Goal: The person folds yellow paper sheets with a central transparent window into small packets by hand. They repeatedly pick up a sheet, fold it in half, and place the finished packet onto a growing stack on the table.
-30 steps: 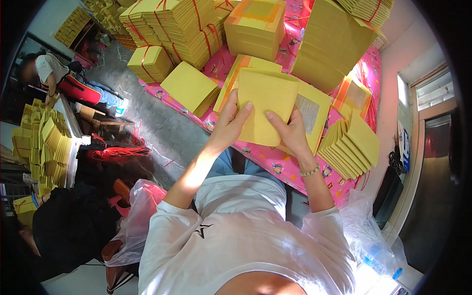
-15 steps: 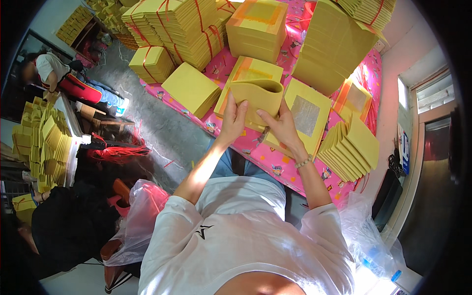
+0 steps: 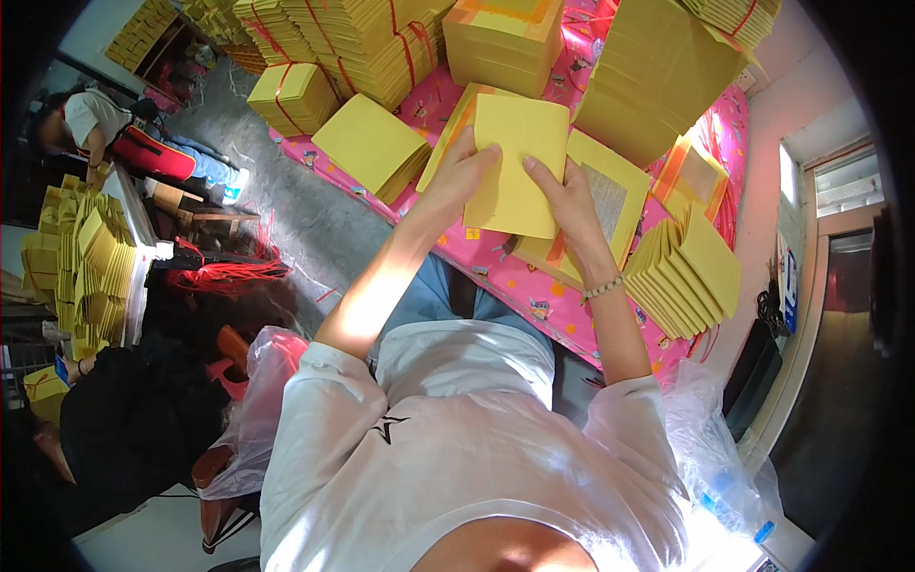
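Observation:
A sheaf of yellow paper is held flat between my two hands, facing up toward me. My left hand grips its left edge with the thumb lying on top. On the opposite edge my right hand pinches it the same way, a beaded bracelet on that wrist. Partly hidden beneath the sheaf is a yellow pad with an orange border. To its right lies a yellow pad with a silver square. A squared yellow stack rests on the left.
Tall yellow stacks tied with red string stand behind on the pink patterned cloth. A fanned yellow pile sits at right. Another person works at a table at far left. Plastic bags lie beside me.
The sheaf was bent into a curl and now lies flattened and turned upright between my hands. Both hands have shifted slightly upward and apart.

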A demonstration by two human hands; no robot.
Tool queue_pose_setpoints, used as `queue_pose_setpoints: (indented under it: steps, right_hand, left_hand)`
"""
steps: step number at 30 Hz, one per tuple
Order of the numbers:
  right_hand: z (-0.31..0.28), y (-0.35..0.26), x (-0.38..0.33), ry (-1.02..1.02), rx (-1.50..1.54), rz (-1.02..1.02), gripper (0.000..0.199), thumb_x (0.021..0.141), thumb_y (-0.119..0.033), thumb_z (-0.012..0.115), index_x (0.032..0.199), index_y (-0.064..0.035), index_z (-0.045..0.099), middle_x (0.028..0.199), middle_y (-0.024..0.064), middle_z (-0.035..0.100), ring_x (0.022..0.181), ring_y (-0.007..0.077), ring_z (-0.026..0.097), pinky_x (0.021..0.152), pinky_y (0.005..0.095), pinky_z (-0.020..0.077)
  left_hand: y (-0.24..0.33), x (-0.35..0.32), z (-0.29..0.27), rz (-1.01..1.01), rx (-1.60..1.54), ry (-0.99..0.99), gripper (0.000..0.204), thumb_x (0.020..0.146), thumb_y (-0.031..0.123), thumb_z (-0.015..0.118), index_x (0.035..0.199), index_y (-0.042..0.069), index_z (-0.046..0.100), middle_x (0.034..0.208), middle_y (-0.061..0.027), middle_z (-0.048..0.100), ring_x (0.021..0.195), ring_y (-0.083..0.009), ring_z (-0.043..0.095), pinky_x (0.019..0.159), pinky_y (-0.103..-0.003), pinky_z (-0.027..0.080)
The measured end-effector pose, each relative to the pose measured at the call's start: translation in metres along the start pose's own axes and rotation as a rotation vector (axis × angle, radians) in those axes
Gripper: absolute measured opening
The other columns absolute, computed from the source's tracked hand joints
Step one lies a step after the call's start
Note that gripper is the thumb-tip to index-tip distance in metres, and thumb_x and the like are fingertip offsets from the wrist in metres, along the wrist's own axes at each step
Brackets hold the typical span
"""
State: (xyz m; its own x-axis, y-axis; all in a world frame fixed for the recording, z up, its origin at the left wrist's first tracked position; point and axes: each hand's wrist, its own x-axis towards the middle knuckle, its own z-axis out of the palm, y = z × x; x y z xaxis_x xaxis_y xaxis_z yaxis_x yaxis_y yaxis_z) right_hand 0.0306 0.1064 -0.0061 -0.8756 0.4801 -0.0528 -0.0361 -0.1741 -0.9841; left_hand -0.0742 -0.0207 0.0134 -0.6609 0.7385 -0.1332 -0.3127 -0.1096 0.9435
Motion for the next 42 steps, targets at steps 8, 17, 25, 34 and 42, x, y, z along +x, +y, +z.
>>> queue_pose_setpoints:
  steps: [8, 17, 25, 34, 42]
  right_hand:
    - [0.004, -0.008, -0.002, 0.004, 0.116, 0.152, 0.037, 0.091, -0.024, 0.062, 0.115, 0.0036, 0.057, 0.103, 0.0094, 0.065, 0.088, 0.0126, 0.064, 0.074, 0.0249, 0.0529]
    - [0.005, -0.008, -0.004, 0.012, 0.132, 0.134, 0.036, 0.091, -0.022, 0.061, 0.114, 0.0052, 0.058, 0.102, 0.0097, 0.066, 0.087, 0.0125, 0.064, 0.073, 0.0257, 0.0525]
    - [0.008, -0.008, -0.008, 0.045, 0.088, 0.075, 0.033, 0.091, -0.02, 0.061, 0.113, 0.0052, 0.059, 0.101, 0.0094, 0.066, 0.086, 0.0123, 0.064, 0.074, 0.0261, 0.0517]
    - [0.009, -0.018, -0.025, 0.026, -0.015, -0.132, 0.036, 0.091, -0.014, 0.062, 0.121, 0.0029, 0.053, 0.109, 0.0087, 0.063, 0.096, 0.0113, 0.06, 0.081, 0.0261, 0.0494]
    - [0.0, -0.026, -0.031, 0.043, 0.034, -0.116, 0.03, 0.092, -0.014, 0.061, 0.117, 0.0019, 0.058, 0.102, 0.006, 0.065, 0.09, 0.0083, 0.06, 0.076, 0.0228, 0.049]
  left_hand:
    - [-0.004, 0.01, -0.004, -0.099, -0.097, -0.019, 0.034, 0.094, 0.009, 0.045, 0.127, 0.0, 0.042, 0.119, -0.0122, 0.056, 0.107, -0.0205, 0.057, 0.089, -0.034, 0.047]
    - [-0.001, 0.01, 0.002, -0.127, -0.026, 0.056, 0.035, 0.095, 0.011, 0.046, 0.128, 0.0, 0.044, 0.12, -0.0118, 0.058, 0.106, -0.0199, 0.059, 0.089, -0.033, 0.047]
    - [-0.004, 0.009, 0.004, -0.018, 0.019, 0.061, 0.029, 0.096, 0.015, 0.048, 0.121, 0.001, 0.043, 0.11, -0.0114, 0.058, 0.099, -0.0175, 0.058, 0.084, -0.032, 0.047]
    - [-0.01, -0.013, 0.016, 0.468, 0.201, 0.072, 0.025, 0.096, 0.01, 0.044, 0.119, -0.001, 0.041, 0.106, -0.0101, 0.055, 0.098, -0.0139, 0.053, 0.084, -0.027, 0.043]
    - [-0.008, -0.035, 0.018, 0.461, 0.17, 0.061, 0.042, 0.098, 0.012, 0.044, 0.135, -0.004, 0.032, 0.118, -0.0125, 0.053, 0.106, -0.0151, 0.052, 0.09, -0.026, 0.042]
